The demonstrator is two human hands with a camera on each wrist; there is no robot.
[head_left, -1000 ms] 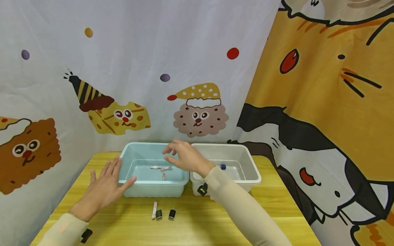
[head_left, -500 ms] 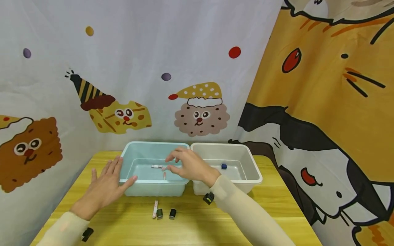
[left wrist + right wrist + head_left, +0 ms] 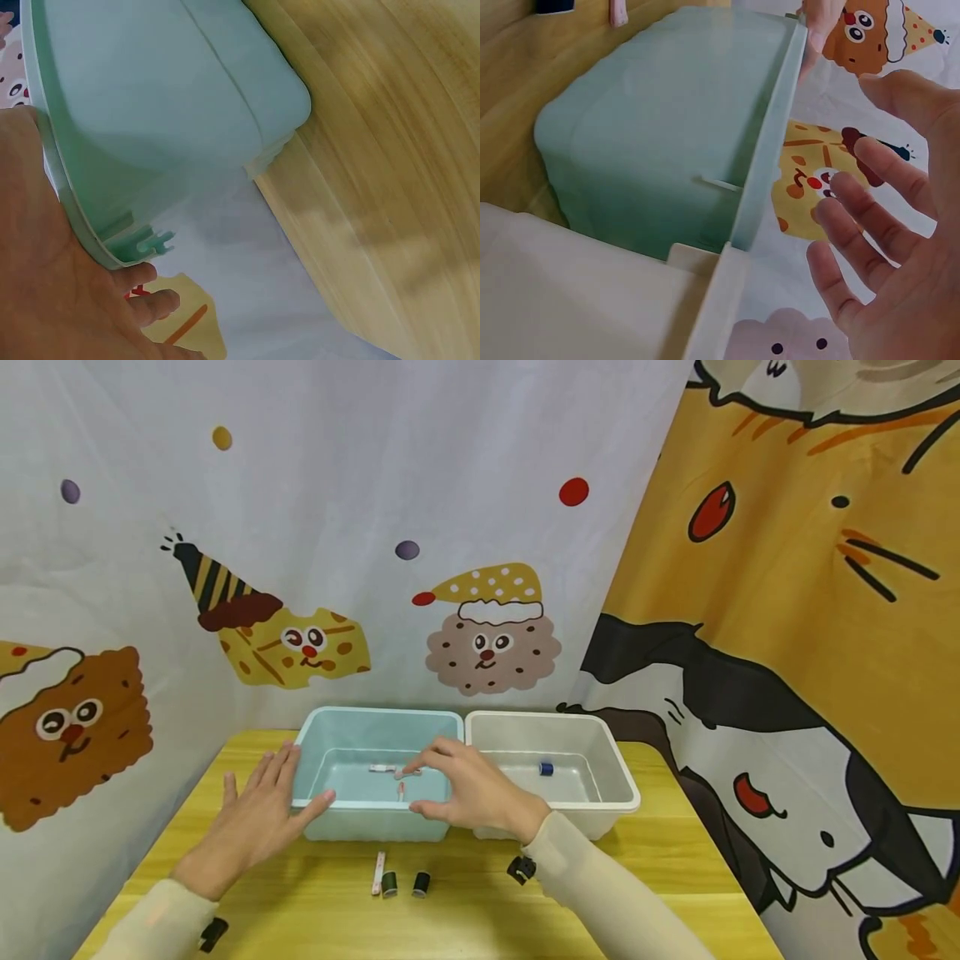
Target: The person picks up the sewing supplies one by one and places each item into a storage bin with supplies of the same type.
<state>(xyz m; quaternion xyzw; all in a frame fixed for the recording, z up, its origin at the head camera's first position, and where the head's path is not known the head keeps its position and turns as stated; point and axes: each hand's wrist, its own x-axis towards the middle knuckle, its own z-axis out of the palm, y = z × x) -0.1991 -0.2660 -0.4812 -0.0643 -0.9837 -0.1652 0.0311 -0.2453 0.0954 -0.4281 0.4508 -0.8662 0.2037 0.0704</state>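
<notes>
My left hand (image 3: pixel 258 806) rests on the left rim of the light blue bin (image 3: pixel 375 822), its fingers straight and the thumb over the near corner; the left wrist view shows it against the rim. My right hand (image 3: pixel 480 789) hangs over the right side of this bin, fingers apart and loosely bent. Nothing sits between thumb and fingers in the right wrist view. Inside the blue bin lie a white strip (image 3: pixel 382 768), a small pinkish piece (image 3: pixel 401 791) and another pale pink piece (image 3: pixel 408 773), partly overlapped by the right fingertips.
To the right stands a white bin (image 3: pixel 626 802) with a blue thread spool (image 3: pixel 546 769) inside. On the wooden table (image 3: pixel 315 910) before the bins lie a pale printed strip (image 3: pixel 378 872), a dark green spool (image 3: pixel 389 883) and a black spool (image 3: pixel 422 883). A printed curtain (image 3: pixel 315 510) hangs behind.
My right hand has come nearer and slightly to the right over the blue bin, with thumb and fingers spreading wider. The left hand stays at the left rim.
</notes>
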